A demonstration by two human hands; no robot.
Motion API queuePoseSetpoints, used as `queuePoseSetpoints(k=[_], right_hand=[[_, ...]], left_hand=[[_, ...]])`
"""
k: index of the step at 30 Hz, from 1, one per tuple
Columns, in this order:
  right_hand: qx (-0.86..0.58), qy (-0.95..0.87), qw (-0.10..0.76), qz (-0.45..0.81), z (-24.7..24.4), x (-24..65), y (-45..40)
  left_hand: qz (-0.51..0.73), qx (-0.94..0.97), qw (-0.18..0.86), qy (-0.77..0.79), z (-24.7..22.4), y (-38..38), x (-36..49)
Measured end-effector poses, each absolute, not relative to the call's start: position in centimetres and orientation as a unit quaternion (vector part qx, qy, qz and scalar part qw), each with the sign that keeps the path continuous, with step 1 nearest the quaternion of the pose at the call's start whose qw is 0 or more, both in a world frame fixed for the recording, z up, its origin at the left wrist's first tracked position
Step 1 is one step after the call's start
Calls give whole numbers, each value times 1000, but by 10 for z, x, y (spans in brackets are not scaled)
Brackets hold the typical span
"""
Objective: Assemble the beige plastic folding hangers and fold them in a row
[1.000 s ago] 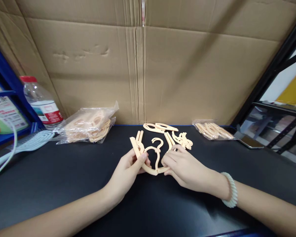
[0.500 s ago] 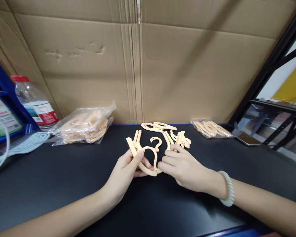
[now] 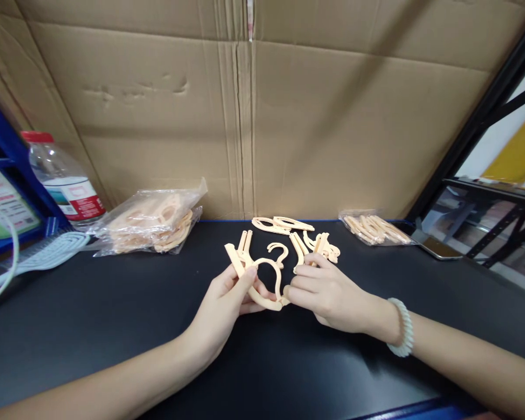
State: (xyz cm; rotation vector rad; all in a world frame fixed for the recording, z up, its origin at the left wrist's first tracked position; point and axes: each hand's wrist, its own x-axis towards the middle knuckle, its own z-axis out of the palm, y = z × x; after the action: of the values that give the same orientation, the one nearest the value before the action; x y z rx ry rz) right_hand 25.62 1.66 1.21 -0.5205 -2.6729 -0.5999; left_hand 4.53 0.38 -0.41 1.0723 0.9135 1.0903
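My left hand [image 3: 236, 291] grips a cream plastic hanger part [image 3: 262, 301] with a curved arm, held a little above the table. At its right end my right hand [image 3: 328, 289] has its fingers curled in, pinching near the joint; the fingers hide what exactly they hold there. Just beyond the hands lie a cream hanger hook [image 3: 280, 252], a pair of slim arms [image 3: 298, 249], and another pair of arms [image 3: 245, 240]. Farther back are two looped hanger pieces [image 3: 284, 225]. Beside my right fingers sits a small cluster of hooks [image 3: 332, 252].
Bagged cream hanger parts [image 3: 153, 221] lie at the back left, with a second bag [image 3: 374, 227] back right beside a phone [image 3: 440, 247]. On the left are a hairbrush [image 3: 56, 252] and a bottle [image 3: 70, 181]. Cardboard [image 3: 157, 116] stands behind the black table [image 3: 114, 315].
Almost nothing differs. My right hand has shifted very slightly at the part's right end, and the whole view has moved a touch.
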Motion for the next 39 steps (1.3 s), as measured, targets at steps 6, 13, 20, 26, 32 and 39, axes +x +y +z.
queuePoseSetpoints(k=[6, 13, 20, 26, 32, 39], right_hand=[[-185, -924, 271, -198, 21, 271, 25], [-319, -910, 259, -52, 40, 311, 54], [-313, -929, 195, 15, 32, 313, 63], [-306, -933, 182, 52, 18, 312, 71], [-303, -927, 195, 109, 16, 310, 70], [-296, -929, 205, 91, 17, 306, 67]], left_hand=[[504, 398, 649, 408, 2, 7, 44], [493, 426, 649, 394, 4, 5, 46], [487, 432, 648, 394, 4, 5, 45], [488, 426, 653, 393, 4, 5, 46], [481, 439, 647, 398, 7, 5, 47], [459, 483, 632, 395, 7, 4, 46]])
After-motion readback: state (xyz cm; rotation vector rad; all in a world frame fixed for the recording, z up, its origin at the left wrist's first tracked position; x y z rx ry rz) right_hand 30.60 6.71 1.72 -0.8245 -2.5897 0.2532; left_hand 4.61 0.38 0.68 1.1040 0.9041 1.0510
